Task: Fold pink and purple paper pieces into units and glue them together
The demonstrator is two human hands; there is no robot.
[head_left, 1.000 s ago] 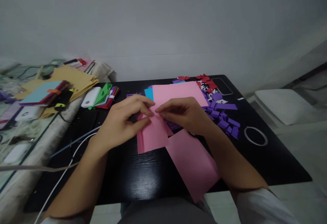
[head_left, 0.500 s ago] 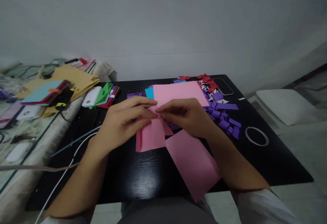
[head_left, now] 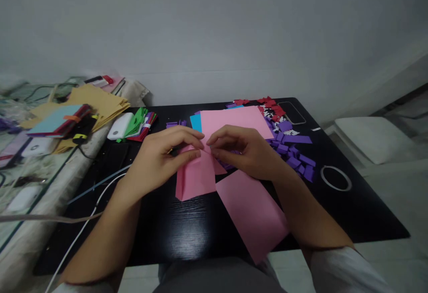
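Note:
Between my two hands is a folded piece of pink paper (head_left: 197, 178), creased along its left side and lifted a little off the black table. My left hand (head_left: 167, 152) pinches its upper edge between thumb and fingers. From the other side my right hand (head_left: 239, 150) pinches the same paper close by, the fingertips of both hands nearly touching. Below my right wrist lies a loose pink sheet (head_left: 252, 215), its lower corner past the table's front edge. Behind the hands a larger pink sheet (head_left: 234, 119) rests over a blue sheet (head_left: 196, 122).
Folded purple paper pieces (head_left: 296, 159) and red scraps (head_left: 272, 108) lie at the back right of the black table (head_left: 354, 212), near a clear ring (head_left: 336, 178). Green paper bundles (head_left: 136, 123) sit at the back left. A white cable (head_left: 85, 226) runs under my left forearm.
The folded pink paper has tilted, its lower left corner shifting slightly left and down. My left thumb has moved up along the paper, and my right fingers have risen a little.

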